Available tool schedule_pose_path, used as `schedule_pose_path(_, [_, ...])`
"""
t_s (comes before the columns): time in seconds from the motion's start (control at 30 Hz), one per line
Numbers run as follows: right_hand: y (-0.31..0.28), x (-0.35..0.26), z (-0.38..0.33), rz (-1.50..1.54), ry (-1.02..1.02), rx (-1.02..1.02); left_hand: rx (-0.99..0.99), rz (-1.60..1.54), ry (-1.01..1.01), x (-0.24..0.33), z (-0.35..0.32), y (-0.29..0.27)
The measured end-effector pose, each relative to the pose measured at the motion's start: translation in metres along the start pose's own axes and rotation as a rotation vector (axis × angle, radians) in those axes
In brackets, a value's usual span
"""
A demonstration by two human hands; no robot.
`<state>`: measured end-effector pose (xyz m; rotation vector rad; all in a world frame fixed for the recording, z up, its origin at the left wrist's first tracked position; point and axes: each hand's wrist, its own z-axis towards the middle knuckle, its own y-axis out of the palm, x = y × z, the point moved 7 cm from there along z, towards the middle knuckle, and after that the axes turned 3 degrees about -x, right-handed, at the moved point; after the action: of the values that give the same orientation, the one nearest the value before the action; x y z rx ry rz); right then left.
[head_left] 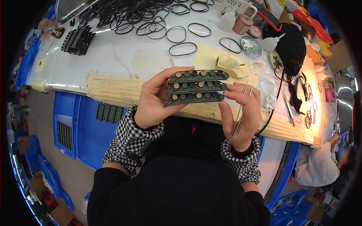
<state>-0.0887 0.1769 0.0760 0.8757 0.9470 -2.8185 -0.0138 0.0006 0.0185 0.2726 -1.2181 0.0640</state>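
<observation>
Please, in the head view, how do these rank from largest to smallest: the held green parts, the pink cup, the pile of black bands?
1. Pile of black bands
2. Held green parts
3. Pink cup

Surface finishes: plastic, metal, cloth.
Wheeled strips (195,86), centre: matt dark-green plastic, by appearance. Tweezers (236,122), 3 o'clock: glossy, smooth metal. Checked sleeve (128,143), 8 o'clock: matt, puckered cloth. Tabletop (130,41), 11 o'clock: smooth, glossy. Edge covering (113,88), 10 o'clock: wrinkled. Bin (88,143), 8 o'clock: smooth plastic.
</observation>
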Motion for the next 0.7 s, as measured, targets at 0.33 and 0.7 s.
schedule_pose_path(0.33, [-0.004,0.002,-0.001,0.001,0.007,0.005,0.031,-0.017,-0.095,-0.001,-0.001,0.004])
schedule_pose_path(0.7, [-0.011,0.007,-0.004,-0.036,0.000,0.011,0.002,-0.065,-0.766,0.007,0.004,-0.114])
